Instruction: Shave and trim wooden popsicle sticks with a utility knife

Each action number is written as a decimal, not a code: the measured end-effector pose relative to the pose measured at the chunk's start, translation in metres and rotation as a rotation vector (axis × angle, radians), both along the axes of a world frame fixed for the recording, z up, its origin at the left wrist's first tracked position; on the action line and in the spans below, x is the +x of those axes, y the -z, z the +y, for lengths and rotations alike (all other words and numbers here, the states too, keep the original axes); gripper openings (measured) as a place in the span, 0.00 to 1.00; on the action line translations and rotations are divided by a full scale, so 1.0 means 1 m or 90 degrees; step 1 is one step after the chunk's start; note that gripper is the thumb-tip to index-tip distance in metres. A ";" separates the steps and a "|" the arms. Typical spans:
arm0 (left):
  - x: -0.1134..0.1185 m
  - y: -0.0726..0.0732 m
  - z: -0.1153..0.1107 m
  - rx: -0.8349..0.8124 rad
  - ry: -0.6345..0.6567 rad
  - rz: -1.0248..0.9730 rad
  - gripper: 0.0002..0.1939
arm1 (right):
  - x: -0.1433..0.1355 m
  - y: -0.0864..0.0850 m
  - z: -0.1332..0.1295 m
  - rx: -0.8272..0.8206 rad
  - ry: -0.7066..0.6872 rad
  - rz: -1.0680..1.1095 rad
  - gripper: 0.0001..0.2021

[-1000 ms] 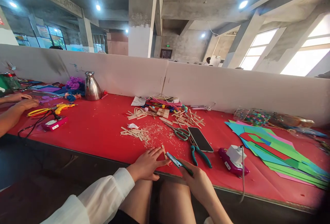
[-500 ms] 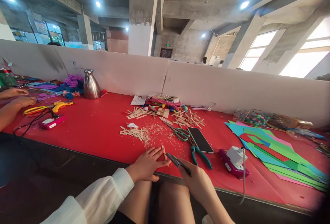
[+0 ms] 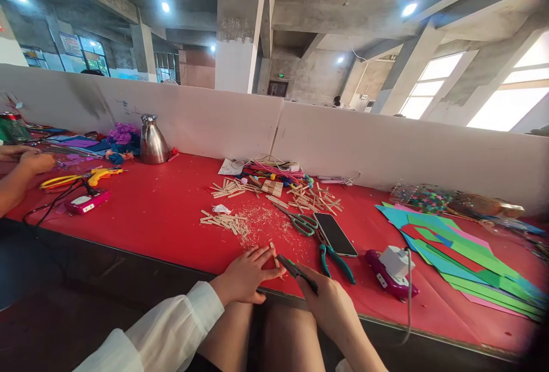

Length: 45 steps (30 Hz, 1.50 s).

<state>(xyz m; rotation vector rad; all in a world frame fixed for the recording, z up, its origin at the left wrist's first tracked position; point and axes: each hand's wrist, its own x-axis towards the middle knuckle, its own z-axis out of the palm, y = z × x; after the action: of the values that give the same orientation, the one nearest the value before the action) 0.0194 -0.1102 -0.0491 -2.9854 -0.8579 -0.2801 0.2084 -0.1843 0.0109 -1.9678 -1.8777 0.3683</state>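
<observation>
My left hand (image 3: 246,275) lies at the red table's front edge, its thumb and fingertips pinning a small wooden craft stick (image 3: 274,251) to the surface. In my right hand (image 3: 328,298) is a dark utility knife (image 3: 292,268), its tip at the stick beside my left thumb. My right fingers are wrapped round the knife's handle. Pale wood shavings (image 3: 261,220) are scattered just beyond my left hand. A small pile of craft sticks (image 3: 223,220) lies left of them. Green-handled scissors (image 3: 303,224) and teal-handled pliers (image 3: 337,263) rest beyond my right hand, next to a phone (image 3: 334,235).
More craft sticks (image 3: 315,198) lie farther back. A purple power strip (image 3: 388,278) with a white plug and cable stands at right, near coloured sheets (image 3: 463,252). A steel jug (image 3: 153,142) stands by the white partition (image 3: 206,118). Another person's hand (image 3: 38,160) works at far left.
The whole view has shifted very slightly. My hands, the stick and the knife keep nearly the same position. At far left, the other person's hands have moved and the nearer one is more closed.
</observation>
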 end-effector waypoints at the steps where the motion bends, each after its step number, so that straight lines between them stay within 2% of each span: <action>1: 0.000 0.001 0.000 0.000 -0.001 0.001 0.42 | -0.002 -0.001 0.000 0.004 0.004 0.000 0.17; 8: 0.001 0.003 0.002 -0.002 0.005 -0.001 0.40 | -0.013 -0.001 0.001 0.003 0.032 0.068 0.19; 11: 0.000 0.000 0.001 -0.011 0.000 -0.005 0.43 | -0.002 0.009 0.002 -0.027 0.039 0.179 0.19; 15: -0.001 -0.002 0.002 -0.034 0.002 -0.003 0.43 | 0.010 0.028 0.003 -0.051 0.068 0.315 0.28; 21: 0.000 -0.002 0.000 -0.055 0.003 -0.030 0.44 | 0.014 0.040 -0.001 0.036 0.093 0.388 0.31; 25: -0.003 -0.013 0.001 -0.124 0.004 -0.042 0.46 | 0.020 0.041 -0.012 0.072 0.138 0.393 0.31; 27: -0.003 -0.021 0.005 -0.162 -0.022 -0.088 0.42 | 0.022 0.041 -0.017 0.088 0.143 0.395 0.30; 30: 0.003 -0.032 0.020 -0.168 -0.061 -0.150 0.22 | 0.021 0.042 -0.019 0.096 0.133 0.399 0.30; 36: 0.022 -0.037 0.054 -0.219 -0.036 -0.161 0.04 | 0.021 0.050 -0.012 0.136 0.133 0.488 0.32; 41: 0.021 -0.033 0.069 -0.280 -0.058 -0.233 0.09 | 0.025 0.054 0.007 0.136 0.156 0.617 0.35; 45: 0.025 -0.027 0.089 -0.342 -0.150 -0.365 0.05 | 0.020 0.037 0.051 0.169 0.140 0.681 0.28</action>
<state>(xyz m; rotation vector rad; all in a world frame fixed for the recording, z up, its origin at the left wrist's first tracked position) 0.0439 -0.0216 -0.0220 -3.2589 -1.5353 -1.0900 0.2285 -0.1333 -0.0264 -1.3239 -0.9481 0.8380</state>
